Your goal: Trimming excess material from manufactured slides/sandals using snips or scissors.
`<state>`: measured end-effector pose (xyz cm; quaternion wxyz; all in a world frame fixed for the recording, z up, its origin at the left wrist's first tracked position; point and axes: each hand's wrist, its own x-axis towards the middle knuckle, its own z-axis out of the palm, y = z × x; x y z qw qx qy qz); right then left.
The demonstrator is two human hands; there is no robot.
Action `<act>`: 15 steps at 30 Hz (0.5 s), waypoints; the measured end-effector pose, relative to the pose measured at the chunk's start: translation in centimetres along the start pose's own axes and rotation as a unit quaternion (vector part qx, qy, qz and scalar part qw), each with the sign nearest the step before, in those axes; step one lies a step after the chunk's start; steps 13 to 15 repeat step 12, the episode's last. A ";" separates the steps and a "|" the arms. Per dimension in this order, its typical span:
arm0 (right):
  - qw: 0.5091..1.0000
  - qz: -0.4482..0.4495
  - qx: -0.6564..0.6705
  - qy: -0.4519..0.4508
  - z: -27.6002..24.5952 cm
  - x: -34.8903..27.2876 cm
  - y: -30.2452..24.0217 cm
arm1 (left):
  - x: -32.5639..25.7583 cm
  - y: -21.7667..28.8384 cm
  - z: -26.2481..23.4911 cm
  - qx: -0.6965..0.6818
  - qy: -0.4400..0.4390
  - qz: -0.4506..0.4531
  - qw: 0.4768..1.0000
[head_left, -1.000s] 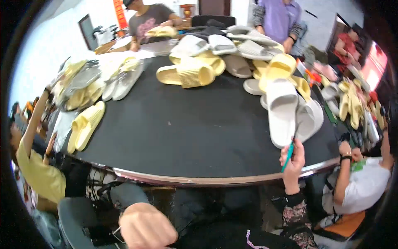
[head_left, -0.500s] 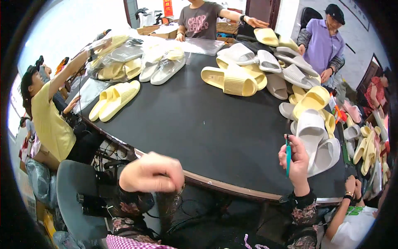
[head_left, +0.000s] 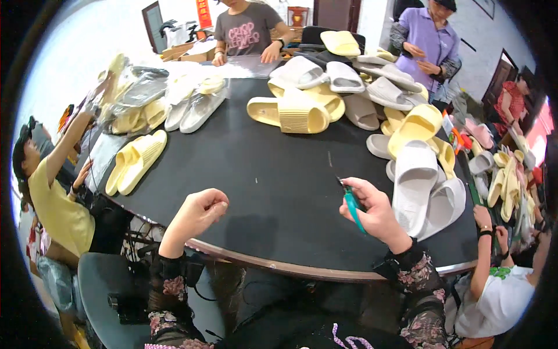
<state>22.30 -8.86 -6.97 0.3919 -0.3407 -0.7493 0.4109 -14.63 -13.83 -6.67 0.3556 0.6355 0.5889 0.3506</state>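
Note:
My right hand [head_left: 378,210] is closed round the teal handles of small snips [head_left: 352,208], whose dark tip points away from me over the black tabletop [head_left: 279,174]. My left hand [head_left: 199,213] is above the near table edge, fingers curled in and thumb against them, with nothing showing in its grip. Just right of the snips, a pair of light grey slide sandals [head_left: 414,189] lies at the front of a heap. Farther ahead is a ribbed yellow slide [head_left: 302,113], resting against another yellow one. Another yellow pair [head_left: 136,163] lies on the left.
Bagged slides [head_left: 136,96] are piled at the far left, beside a white pair in clear plastic [head_left: 197,107]. Co-workers stand round the table: one in yellow [head_left: 64,198], one in dark grey [head_left: 247,32], one in purple [head_left: 427,43]. A grey chair [head_left: 110,291] is at lower left.
My left hand has come up and forward over the table edge. The right hand with the snips has moved left, away from the grey slides. The person in grey has drawn an arm back from the heap.

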 end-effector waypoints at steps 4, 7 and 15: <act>0.997 0.010 0.075 0.009 0.4 0.2 0.5 | 2.7 -1.3 -1.6 0.059 0.055 0.063 0.995; 0.988 0.078 0.130 0.021 0.2 -0.5 1.0 | 5.3 -3.7 -5.3 0.066 0.140 0.042 0.987; 0.985 0.071 0.155 0.033 0.6 -1.1 2.1 | 8.8 -6.2 -8.3 0.209 0.168 0.049 0.962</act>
